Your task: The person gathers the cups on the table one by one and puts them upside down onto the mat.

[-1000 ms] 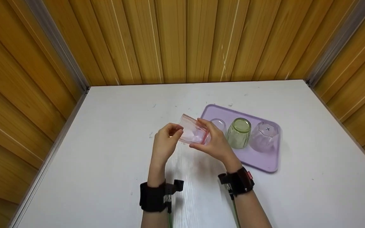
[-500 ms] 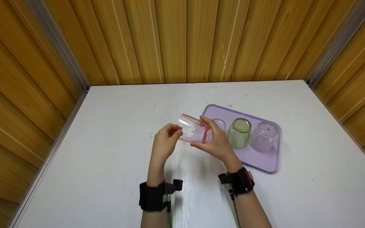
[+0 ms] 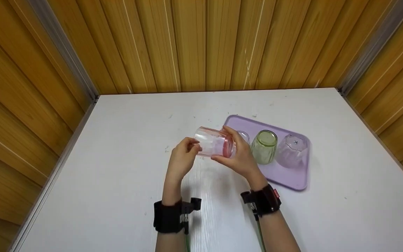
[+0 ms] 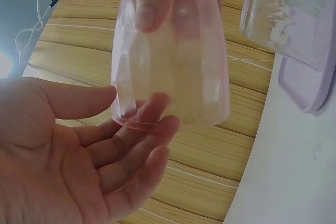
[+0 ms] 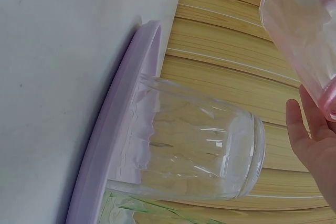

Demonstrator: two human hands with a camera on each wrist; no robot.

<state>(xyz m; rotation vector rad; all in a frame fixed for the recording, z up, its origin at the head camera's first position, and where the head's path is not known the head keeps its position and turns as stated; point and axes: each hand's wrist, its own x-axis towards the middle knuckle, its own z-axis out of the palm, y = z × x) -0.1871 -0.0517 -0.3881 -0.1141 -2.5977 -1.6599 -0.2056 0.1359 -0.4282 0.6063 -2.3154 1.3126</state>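
A clear glass tumbler with a pink tint (image 3: 209, 141) is held tilted on its side above the table, its red-pink base to the right. My right hand (image 3: 238, 155) grips it around the base end, thumb below and fingers above. At the rim, my left hand (image 3: 182, 154) pinches the glass; in the left wrist view the thumb (image 4: 84, 100) touches the outside edge while some fingertips show through the wall. The right wrist view catches only part of the tumbler (image 5: 304, 30) and part of the right hand (image 5: 320, 145).
A purple tray (image 3: 287, 181) lies on the white table (image 3: 117, 168), right of the hands. On it, upside down, stand a green glass (image 3: 263, 152), a clear glass (image 3: 291, 154) and another clear glass (image 3: 244, 135) partly behind the right hand. Wood-patterned panels (image 3: 201, 45) enclose the table.
The pink-tinted tumbler has turned in the hands, so its base now faces the head camera more. My right fingers have shifted slightly up and right; the left hand has barely moved.
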